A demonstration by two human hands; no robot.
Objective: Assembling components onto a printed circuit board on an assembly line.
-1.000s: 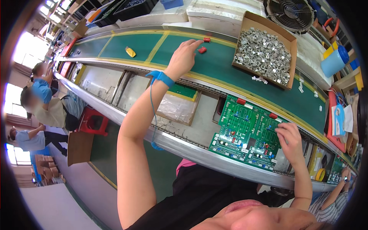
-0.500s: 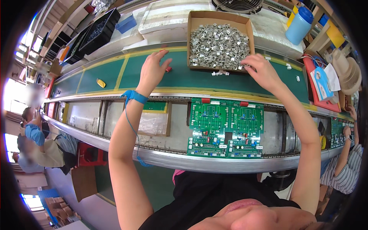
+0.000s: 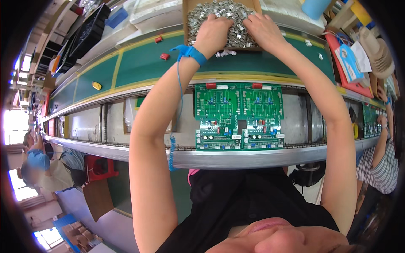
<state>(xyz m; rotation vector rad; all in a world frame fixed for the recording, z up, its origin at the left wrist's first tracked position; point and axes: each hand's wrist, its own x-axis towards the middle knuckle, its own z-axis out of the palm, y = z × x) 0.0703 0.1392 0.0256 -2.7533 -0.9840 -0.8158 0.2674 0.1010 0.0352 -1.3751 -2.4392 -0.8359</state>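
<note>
Both hands are inside a cardboard box (image 3: 184, 25) heaped with small silvery metal parts (image 3: 219, 9). My left hand (image 3: 214, 34), with a blue wrist strap (image 3: 192, 54) and coiled cord below it, is over the left of the heap, fingers curled down into the parts. From the right, my right hand (image 3: 265, 33) reaches in with its fingers bent and tips close together. What either hand pinches is hidden. Nearer to me, a green circuit board panel (image 3: 240, 120) lies across the conveyor rails, with two red components along its far edge.
Loose red components (image 3: 164, 56) and a yellow object (image 3: 97, 85) lie on the green mat (image 3: 139, 63). A few metal parts (image 3: 225, 53) sit before the box. At right are a red tray (image 3: 358, 86) and a beige fan (image 3: 377, 55). Co-workers sit at both ends.
My left hand has moved right, from over the mat into the box. My right hand has gone from the box's near right corner deeper into the heap. The view has shifted too.
</note>
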